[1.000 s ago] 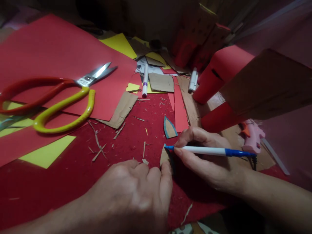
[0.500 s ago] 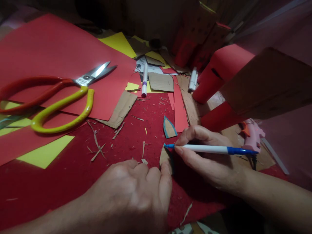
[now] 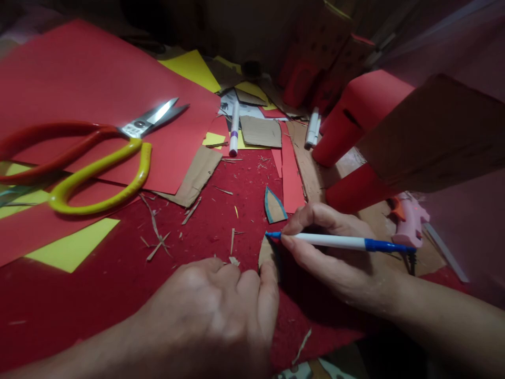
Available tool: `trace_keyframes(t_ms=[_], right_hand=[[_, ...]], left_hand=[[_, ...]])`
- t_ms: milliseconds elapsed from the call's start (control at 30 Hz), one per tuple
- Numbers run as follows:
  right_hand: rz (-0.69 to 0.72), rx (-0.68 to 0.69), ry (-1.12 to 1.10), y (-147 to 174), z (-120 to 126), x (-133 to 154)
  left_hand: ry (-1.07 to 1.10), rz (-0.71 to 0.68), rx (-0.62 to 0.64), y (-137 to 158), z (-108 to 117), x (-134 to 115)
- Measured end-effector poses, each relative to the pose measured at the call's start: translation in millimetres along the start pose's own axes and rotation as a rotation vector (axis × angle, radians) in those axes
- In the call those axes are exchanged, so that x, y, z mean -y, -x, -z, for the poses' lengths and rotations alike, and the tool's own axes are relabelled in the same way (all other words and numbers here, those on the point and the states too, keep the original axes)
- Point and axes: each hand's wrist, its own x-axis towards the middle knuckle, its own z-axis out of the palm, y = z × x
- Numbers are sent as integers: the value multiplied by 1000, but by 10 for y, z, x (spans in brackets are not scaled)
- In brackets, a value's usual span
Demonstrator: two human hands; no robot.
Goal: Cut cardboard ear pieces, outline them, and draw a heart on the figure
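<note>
Pinched in my right hand is a white marker with blue ends, its blue tip at the upper point of a small cardboard piece. My left hand is closed, its thumb pressing that piece onto the red surface; the lower part of the piece is hidden. A dark blue line shows along its right edge. Just beyond lies a second pointed cardboard piece, outlined in blue.
Scissors with red and yellow handles lie on red paper at left. Cardboard offcuts, a purple-banded marker and scraps lie ahead. To the right stand red tubes with cardboard and a pink glue gun.
The marker's back end has dipped and shifted slightly left, while its tip stays near the point of the cardboard piece. My left hand has hardly moved.
</note>
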Motion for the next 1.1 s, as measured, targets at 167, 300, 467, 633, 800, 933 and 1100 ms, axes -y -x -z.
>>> trace_keyframes(t_ms=[167, 300, 467, 633, 800, 933, 1100], right_hand=[[10, -7, 32, 23, -6, -22], [36, 46, -3, 30, 9, -21], [26, 47, -34, 17, 6, -1], [7, -14, 10, 23, -7, -2], [23, 28, 15, 33, 13, -3], [109, 85, -30, 30, 8, -69], [116, 72, -57, 42, 6, -85]], left_hand=[[14, -15, -40, -2, -43, -18], [73, 40, 45, 87, -40, -23], [150, 67, 59, 93, -53, -39], [148, 69, 58, 92, -47, -30], [54, 17, 34, 96, -10, -24], [-2, 13, 18, 30, -1, -32], [15, 5, 20, 17, 13, -13]])
